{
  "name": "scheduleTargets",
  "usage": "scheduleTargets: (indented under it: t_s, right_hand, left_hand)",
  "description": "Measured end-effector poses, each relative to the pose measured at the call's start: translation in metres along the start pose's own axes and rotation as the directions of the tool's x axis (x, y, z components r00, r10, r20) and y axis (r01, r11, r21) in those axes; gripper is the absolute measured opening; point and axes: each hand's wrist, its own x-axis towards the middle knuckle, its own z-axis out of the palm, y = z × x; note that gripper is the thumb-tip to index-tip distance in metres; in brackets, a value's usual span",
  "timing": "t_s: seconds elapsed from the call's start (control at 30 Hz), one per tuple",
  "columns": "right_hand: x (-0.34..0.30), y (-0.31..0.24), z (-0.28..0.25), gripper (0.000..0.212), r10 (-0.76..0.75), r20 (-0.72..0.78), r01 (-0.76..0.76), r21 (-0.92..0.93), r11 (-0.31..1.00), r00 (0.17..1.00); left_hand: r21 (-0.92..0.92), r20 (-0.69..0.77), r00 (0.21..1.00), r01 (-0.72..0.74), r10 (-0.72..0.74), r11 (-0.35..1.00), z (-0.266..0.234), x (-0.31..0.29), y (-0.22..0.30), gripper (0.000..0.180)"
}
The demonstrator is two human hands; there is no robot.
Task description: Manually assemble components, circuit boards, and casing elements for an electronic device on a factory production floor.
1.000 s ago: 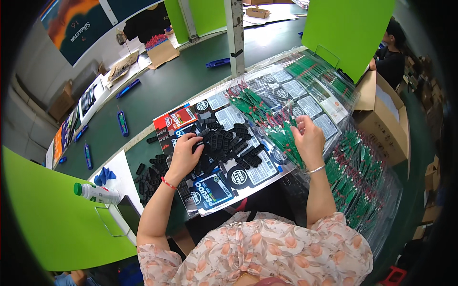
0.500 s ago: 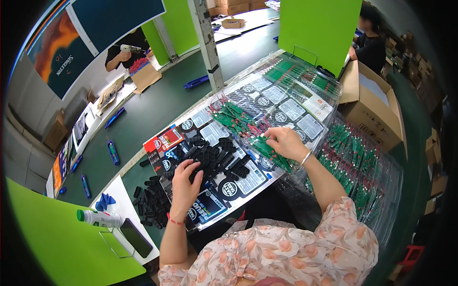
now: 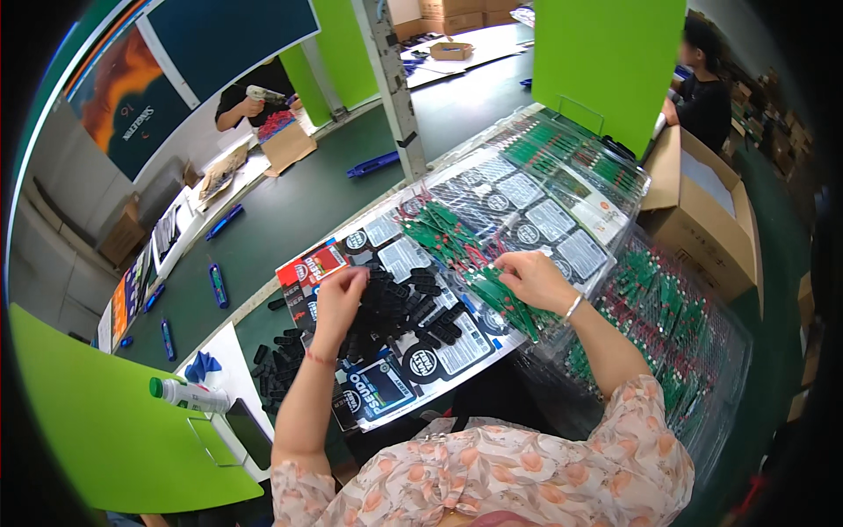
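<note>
My left hand (image 3: 337, 307) is raised at the left side of a heap of small black plastic pieces (image 3: 386, 303). Its fingers are pinched together, and what they hold, if anything, is hidden. My right hand (image 3: 537, 283) reaches over a pile of narrow green circuit boards (image 3: 439, 230) with red wires. Thumb and fingertips close together at the boards; whatever is between them is too small to make out. Both piles lie on a printed sheet (image 3: 448, 356) of black, white and red.
Clear plastic trays (image 3: 680, 303) of more wired boards stand at the right, beside an open cardboard box (image 3: 702, 211). A white bottle (image 3: 189, 393) with a green cap and a dark phone (image 3: 248, 435) lie at left. Blue pen-like tools (image 3: 218, 285) dot the dark green table. Two people sit beyond.
My left hand has lifted off the black pieces toward the far left, its fingers now pinched. My right hand stays at the boards. The whole view has shifted slightly.
</note>
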Motion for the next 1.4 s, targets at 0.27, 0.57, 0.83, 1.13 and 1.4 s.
scheduleTargets:
  t_s: [0.27, 0.57, 0.83, 1.13, 1.4]
  right_hand:
    - [-0.003, 0.006, -0.018, 0.019, 0.032, -0.013, -0.03, 0.141, 0.99, 0.999]
    - [-0.001, 0.006, -0.04, 0.016, 0.076, 0.002, -0.074, 0.201, 0.977, 0.997]
    - [0.008, 0.028, -0.029, 0.016, 0.08, 0.031, -0.085, 0.206, 0.975, 0.996]
    - [0.014, 0.02, -0.026, 0.016, 0.088, 0.005, -0.087, 0.209, 0.974, 0.996]
    - [0.01, 0.027, -0.021, 0.015, 0.092, -0.081, -0.064, 0.289, 0.955, 0.992]
  left_hand:
    - [-0.339, -0.089, 0.944, 0.271, -0.317, 0.901, 0.038, 0.172, -0.067, 0.023]
    - [0.363, -0.288, 0.957, 0.082, 0.028, 0.928, 0.108, 0.277, -0.081, 0.039]
    - [0.512, -0.28, 0.96, 0.14, 0.01, 0.848, 0.126, 0.299, -0.071, 0.037]
    - [0.419, -0.452, 0.882, 0.34, -0.132, 0.842, 0.107, 0.299, -0.071, 0.017]
    - [0.313, -0.524, 0.85, 0.239, -0.042, 0.919, 0.066, 0.285, -0.088, 0.016]
